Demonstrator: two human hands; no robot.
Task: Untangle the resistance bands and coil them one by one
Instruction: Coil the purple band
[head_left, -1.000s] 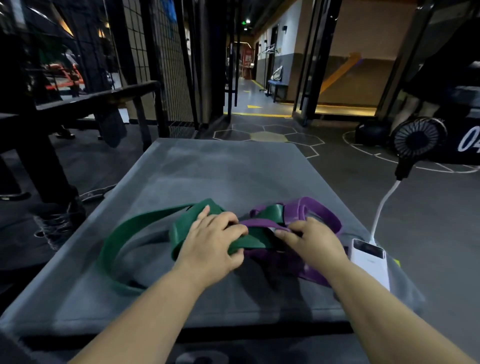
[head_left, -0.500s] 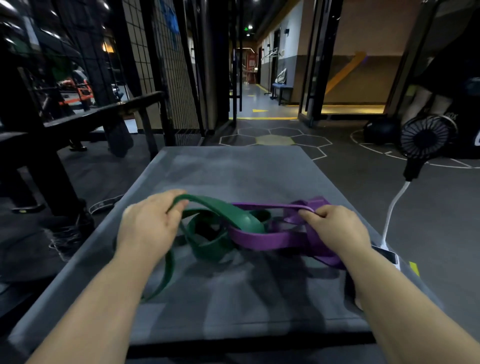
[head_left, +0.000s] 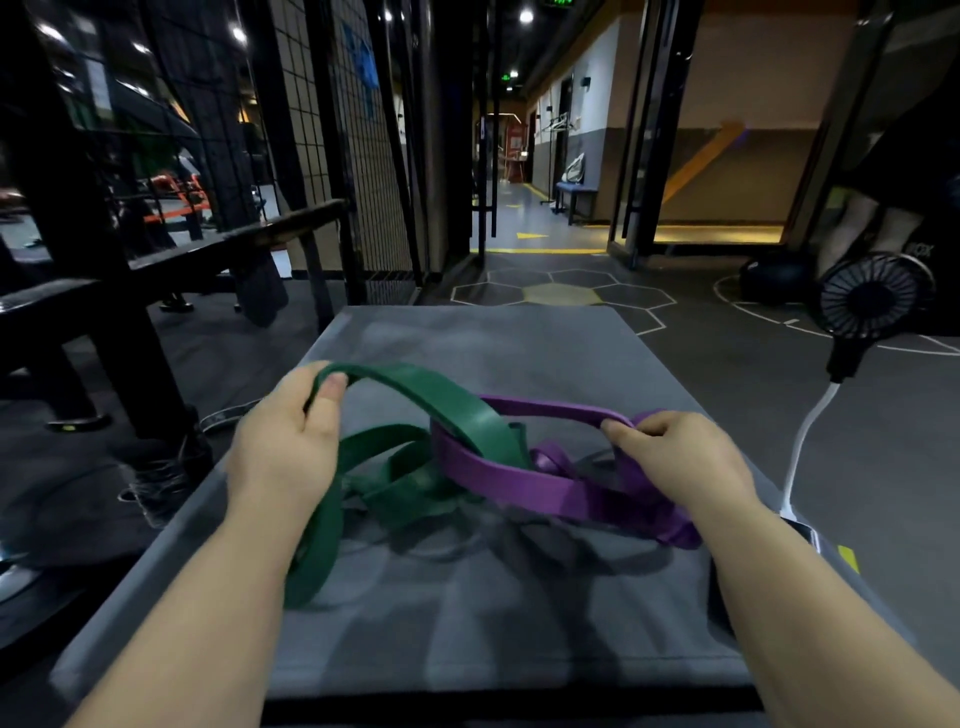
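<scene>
A green resistance band (head_left: 447, 402) and a purple resistance band (head_left: 524, 480) lie tangled together on a grey padded table (head_left: 467, 613). My left hand (head_left: 288, 441) grips a loop of the green band and holds it raised above the table. The green loop arches to the right and passes through the purple band. My right hand (head_left: 680, 460) pinches the upper strand of the purple band at its right end. Further green loops lie on the table between my hands, and one strand runs down under my left forearm.
A black hand fan (head_left: 872, 299) on a white stalk stands off the table's right edge, above a white power bank (head_left: 802, 530) partly hidden by my right arm. A dark bench (head_left: 171, 254) and wire mesh stand to the left. A person's legs show at the far right.
My hands have moved apart, the left to the left and up with the green loop, the right to the right with the purple strand. The bands are stretched out further between them.
</scene>
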